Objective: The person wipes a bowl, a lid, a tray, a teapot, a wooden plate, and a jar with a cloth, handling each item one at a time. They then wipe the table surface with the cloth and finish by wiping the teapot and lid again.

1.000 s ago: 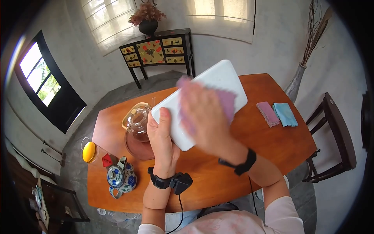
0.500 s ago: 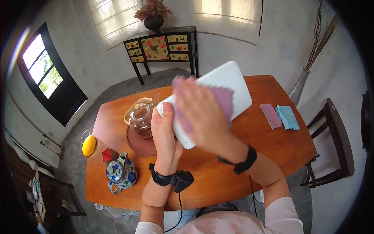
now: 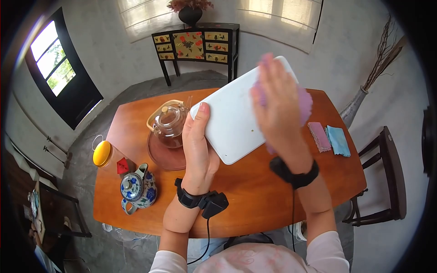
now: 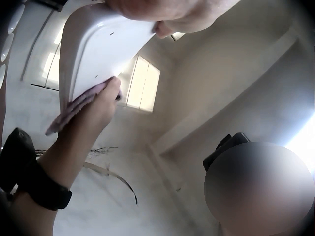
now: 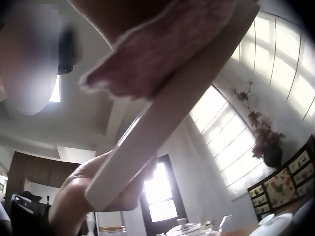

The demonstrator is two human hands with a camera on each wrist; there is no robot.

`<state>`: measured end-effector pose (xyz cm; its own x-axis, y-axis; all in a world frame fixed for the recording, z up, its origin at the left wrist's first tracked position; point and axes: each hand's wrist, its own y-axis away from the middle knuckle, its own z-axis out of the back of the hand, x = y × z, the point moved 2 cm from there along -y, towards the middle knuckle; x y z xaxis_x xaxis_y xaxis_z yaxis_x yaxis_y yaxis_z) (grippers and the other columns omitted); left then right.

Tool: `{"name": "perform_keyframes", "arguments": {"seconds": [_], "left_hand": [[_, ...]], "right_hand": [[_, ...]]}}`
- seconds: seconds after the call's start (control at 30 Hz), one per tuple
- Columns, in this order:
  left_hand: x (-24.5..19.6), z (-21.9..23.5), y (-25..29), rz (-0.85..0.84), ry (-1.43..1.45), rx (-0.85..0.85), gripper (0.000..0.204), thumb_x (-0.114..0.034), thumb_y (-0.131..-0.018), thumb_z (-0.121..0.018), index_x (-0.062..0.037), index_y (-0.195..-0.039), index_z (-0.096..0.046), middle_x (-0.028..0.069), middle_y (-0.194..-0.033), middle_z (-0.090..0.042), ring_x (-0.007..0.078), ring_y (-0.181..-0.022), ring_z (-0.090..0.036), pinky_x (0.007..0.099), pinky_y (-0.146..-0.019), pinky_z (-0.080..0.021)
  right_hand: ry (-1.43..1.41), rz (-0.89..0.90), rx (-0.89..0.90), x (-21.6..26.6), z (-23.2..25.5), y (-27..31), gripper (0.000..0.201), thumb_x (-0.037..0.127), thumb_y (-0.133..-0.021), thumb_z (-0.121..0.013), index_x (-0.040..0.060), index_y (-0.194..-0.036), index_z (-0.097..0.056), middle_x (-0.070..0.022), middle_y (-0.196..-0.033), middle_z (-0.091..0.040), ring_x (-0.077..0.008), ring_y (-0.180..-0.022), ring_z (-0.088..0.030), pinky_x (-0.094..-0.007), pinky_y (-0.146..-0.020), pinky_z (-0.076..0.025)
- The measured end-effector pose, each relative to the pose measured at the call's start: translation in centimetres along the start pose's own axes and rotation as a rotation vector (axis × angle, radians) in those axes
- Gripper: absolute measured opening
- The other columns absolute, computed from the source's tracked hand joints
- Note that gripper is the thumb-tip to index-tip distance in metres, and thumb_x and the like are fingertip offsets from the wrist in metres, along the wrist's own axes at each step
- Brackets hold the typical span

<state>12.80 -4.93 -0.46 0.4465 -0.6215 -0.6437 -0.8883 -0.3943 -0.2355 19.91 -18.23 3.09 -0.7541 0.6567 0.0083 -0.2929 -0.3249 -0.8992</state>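
Observation:
A white rectangular tray [image 3: 234,118] is held tilted above the table, its near left corner gripped by my left hand [image 3: 196,148] with the thumb over the rim. My right hand [image 3: 280,107] lies with extended fingers on a pink-purple cloth [image 3: 305,105], pressing it against the tray's right part. In the left wrist view the cloth [image 4: 81,104] is draped over the tray's edge under the right hand [image 4: 106,101]. Small dark specks show on the tray's surface. The right wrist view shows the tray [image 5: 147,132] edge-on, with the cloth [image 5: 152,54] against it.
On the wooden table [image 3: 246,195], a glass teapot [image 3: 169,123] stands by a round brown tray [image 3: 164,154]. Near the left edge are a blue-and-white teapot [image 3: 139,187] and a yellow-lidded jar [image 3: 103,154]. Folded pink [image 3: 319,136] and blue cloths [image 3: 337,141] lie at the right.
My right hand and the cloth have moved rightward across the tray, uncovering its left and middle parts. My left hand still grips the corner, and the head view has shifted slightly.

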Motion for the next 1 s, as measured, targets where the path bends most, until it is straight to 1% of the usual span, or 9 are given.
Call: {"name": "perform_keyframes", "arguments": {"seconds": [0.13,0.3,0.37,0.4,0.57,0.7,0.77,0.9,1.0], "left_hand": [[0.8,2.0,-0.8,0.099,0.21,-0.02,0.025,-0.023,-0.093,-0.053,-0.0019,-0.107,-0.055,0.0077,-0.103,-0.062,0.0152,-0.091,-0.06,0.0294,-0.081,-0.049],[0.4,2.8,-1.0,0.175,0.224,0.028,0.028,-0.024,-0.094,-0.052,-0.0012,-0.11,-0.055,0.0079,-0.108,-0.061,0.0169,-0.099,-0.058,0.0311,-0.086,-0.047],[0.2,2.5,-1.2,0.12,0.203,-0.038,0.032,-0.024,-0.094,-0.052,0.0003,-0.114,-0.053,0.0092,-0.111,-0.06,0.0177,-0.103,-0.057,0.0326,-0.09,-0.045],[0.2,2.2,-1.0,0.104,0.202,-0.087,0.039,-0.026,-0.095,-0.049,0.0025,-0.121,-0.049,0.0136,-0.118,-0.057,0.0242,-0.107,-0.057,0.0378,-0.093,-0.045],[-0.5,1.1,0.0,0.097,0.172,-0.023,0.038,-0.025,-0.095,-0.049,0.0032,-0.12,-0.049,0.0129,-0.118,-0.058,0.0234,-0.107,-0.057,0.0372,-0.094,-0.046],[0.7,0.8,0.3,0.089,0.133,-0.03,0.035,-0.024,-0.095,-0.048,0.0023,-0.118,-0.049,0.012,-0.115,-0.058,0.0197,-0.105,-0.058,0.0325,-0.09,-0.047],[1.7,0.5,0.7,0.098,0.128,-0.033,0.032,-0.024,-0.096,-0.048,0.0012,-0.115,-0.049,0.0118,-0.113,-0.058,0.0175,-0.104,-0.058,0.0303,-0.088,-0.048],[3.2,-0.5,1.3,0.011,0.2,-0.067,0.031,-0.024,-0.096,-0.048,-0.0006,-0.116,-0.042,0.013,-0.117,-0.054,0.0201,-0.106,-0.057,0.0338,-0.089,-0.049],[3.3,0.0,0.6,-0.061,0.23,-0.046,0.033,-0.024,-0.096,-0.047,0.0011,-0.116,-0.04,0.0159,-0.116,-0.053,0.0219,-0.105,-0.057,0.0367,-0.088,-0.051]], "right_hand": [[-0.23,0.129,0.249,7.4,-0.8,2.3,0.053,0.017,-0.081,-0.055,-0.006,-0.127,-0.044,-0.0213,-0.138,-0.04,-0.0343,-0.129,-0.037,-0.044,-0.106,-0.029],[-0.243,0.358,0.303,5.6,0.1,5.6,0.048,0.018,-0.082,-0.054,-0.0012,-0.125,-0.049,-0.0162,-0.135,-0.046,-0.0283,-0.127,-0.042,-0.0413,-0.108,-0.027],[-0.128,0.588,0.207,3.7,0.6,6.9,0.043,0.022,-0.084,-0.051,0.0043,-0.123,-0.052,-0.0126,-0.134,-0.047,-0.0263,-0.127,-0.042,-0.042,-0.108,-0.026],[-0.022,0.563,0.162,2.1,1.1,6.7,0.039,0.024,-0.086,-0.049,0.0085,-0.121,-0.054,-0.0099,-0.134,-0.049,-0.0253,-0.127,-0.043,-0.0426,-0.107,-0.025],[-0.03,0.158,-0.172,-4.5,2.2,2.4,0.036,0.014,-0.086,-0.045,0.0021,-0.12,-0.053,-0.0137,-0.13,-0.052,-0.0322,-0.122,-0.046,-0.0407,-0.105,-0.027],[-0.595,-0.178,-0.422,-5.0,2.2,0.4,0.033,0.018,-0.094,-0.04,-0.0019,-0.114,-0.056,-0.0183,-0.122,-0.055,-0.0257,-0.113,-0.052,-0.0329,-0.097,-0.038],[-1.089,-0.799,-0.499,-4.5,1.9,0.0,0.042,0.03,-0.096,-0.038,-0.0037,-0.117,-0.052,-0.0128,-0.115,-0.056,-0.0203,-0.104,-0.055,-0.0305,-0.089,-0.043],[-1.441,-0.986,-0.524,-1.2,-0.3,2.2,0.038,0.037,-0.096,-0.041,0.0024,-0.11,-0.051,-0.0083,-0.101,-0.058,-0.0149,-0.09,-0.057,-0.0299,-0.078,-0.047],[-1.384,-0.944,-0.336,3.6,-1.8,6.4,0.044,0.028,-0.099,-0.042,0.0007,-0.131,-0.033,-0.0082,-0.122,-0.045,-0.014,-0.112,-0.043,-0.0282,-0.096,-0.035]]}}
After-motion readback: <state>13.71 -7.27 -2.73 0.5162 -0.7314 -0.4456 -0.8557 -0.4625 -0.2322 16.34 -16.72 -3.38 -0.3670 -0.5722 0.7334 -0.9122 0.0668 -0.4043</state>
